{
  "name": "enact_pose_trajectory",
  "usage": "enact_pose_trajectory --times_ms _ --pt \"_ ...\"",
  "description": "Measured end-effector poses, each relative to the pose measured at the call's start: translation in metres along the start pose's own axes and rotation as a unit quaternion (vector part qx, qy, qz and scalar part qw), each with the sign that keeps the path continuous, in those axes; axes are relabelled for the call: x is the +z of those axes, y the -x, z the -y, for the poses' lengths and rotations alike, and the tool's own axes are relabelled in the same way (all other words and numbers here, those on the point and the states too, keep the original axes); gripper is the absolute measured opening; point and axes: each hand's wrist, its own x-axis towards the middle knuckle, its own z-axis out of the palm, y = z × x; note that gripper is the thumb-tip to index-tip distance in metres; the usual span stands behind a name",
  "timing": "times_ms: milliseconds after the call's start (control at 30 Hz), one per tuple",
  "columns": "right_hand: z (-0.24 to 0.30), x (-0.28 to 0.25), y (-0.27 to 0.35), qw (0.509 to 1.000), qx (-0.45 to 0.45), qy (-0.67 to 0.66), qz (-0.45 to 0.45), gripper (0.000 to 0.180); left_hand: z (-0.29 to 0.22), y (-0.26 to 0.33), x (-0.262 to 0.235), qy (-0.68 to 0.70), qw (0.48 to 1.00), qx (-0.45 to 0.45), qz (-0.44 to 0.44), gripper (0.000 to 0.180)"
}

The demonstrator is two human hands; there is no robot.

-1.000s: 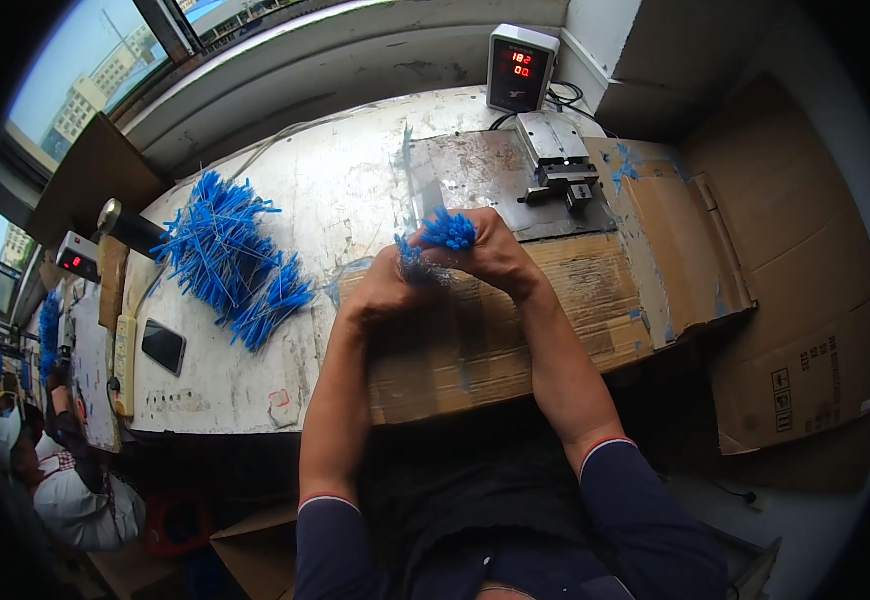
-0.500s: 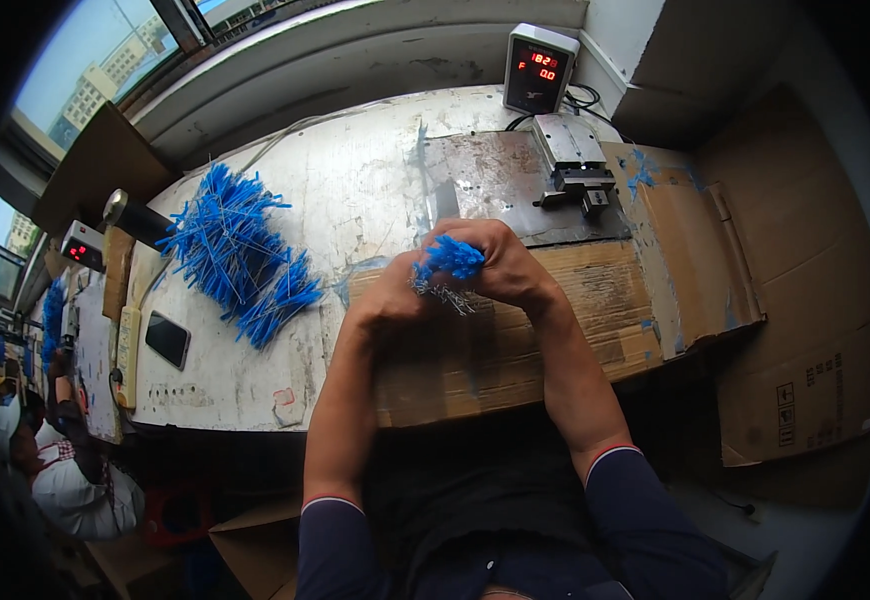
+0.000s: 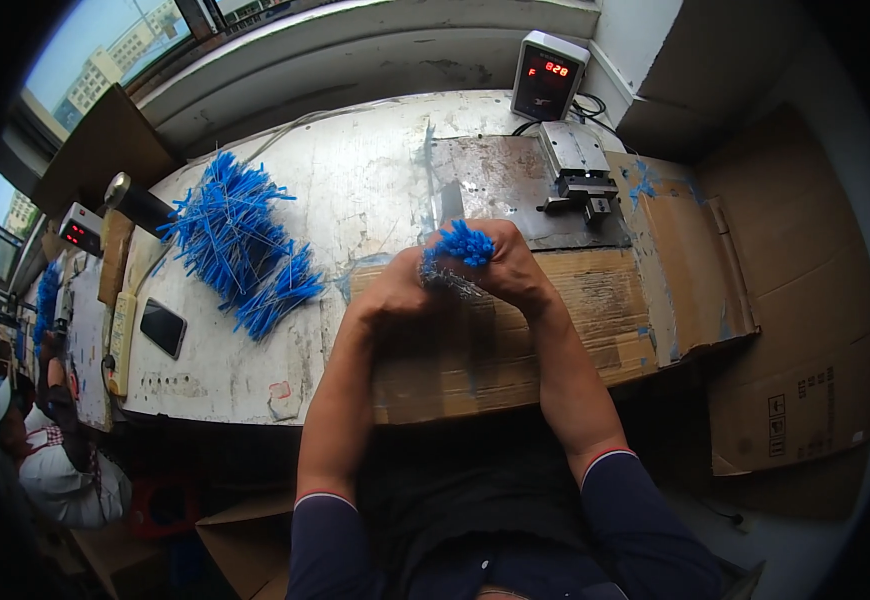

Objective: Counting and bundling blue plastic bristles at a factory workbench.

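Above the middle of the worktop (image 3: 355, 190), over a sheet of cardboard (image 3: 515, 330), both hands meet around one small bundle of blue-tipped wires (image 3: 458, 255). The right hand (image 3: 510, 268) is closed around the bundle's upper, blue end; the left hand (image 3: 390, 298) is closed on its lower, silvery end. The bundle's long axis slants from lower left up to upper right, blue tips pointing away from the person, so the two hands are equally near it. Well apart to the left lies one large loose heap of blue wires (image 3: 240, 245), too many to count. I see one dark phone (image 3: 163, 327) beside it, one small metal press (image 3: 580, 175) just beyond the right hand, and two red-digit displays (image 3: 545, 78).
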Motion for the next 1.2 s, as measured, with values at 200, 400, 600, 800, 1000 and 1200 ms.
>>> enact_pose_trajectory --times_ms 200,400,600,800,1000,1200 --pt "-0.004 -0.001 -0.001 1.000 -0.013 -0.005 0.016 0.022 -0.020 0.002 0.000 -0.010 1.000 -0.017 -0.002 0.041" --pt "-0.004 0.000 -0.003 0.998 -0.039 -0.005 0.050 0.024 -0.022 0.005 0.001 0.011 1.000 -0.007 -0.005 0.034" --pt "-0.003 0.002 -0.003 0.998 -0.044 -0.044 0.003 0.018 -0.017 0.004 0.000 0.047 0.998 -0.043 -0.008 0.029" --pt "-0.005 0.009 0.002 0.993 -0.013 -0.079 -0.085 0.014 -0.023 0.003 0.000 0.060 0.997 -0.044 -0.027 0.028" --pt "0.009 0.011 0.002 0.979 0.056 -0.129 -0.147 0.009 -0.019 0.002 0.003 0.066 0.996 -0.054 -0.001 0.031" --pt "0.006 0.016 -0.002 0.967 0.012 -0.160 -0.200 0.006 -0.027 0.002 0.004 0.096 0.993 -0.068 -0.009 0.037"
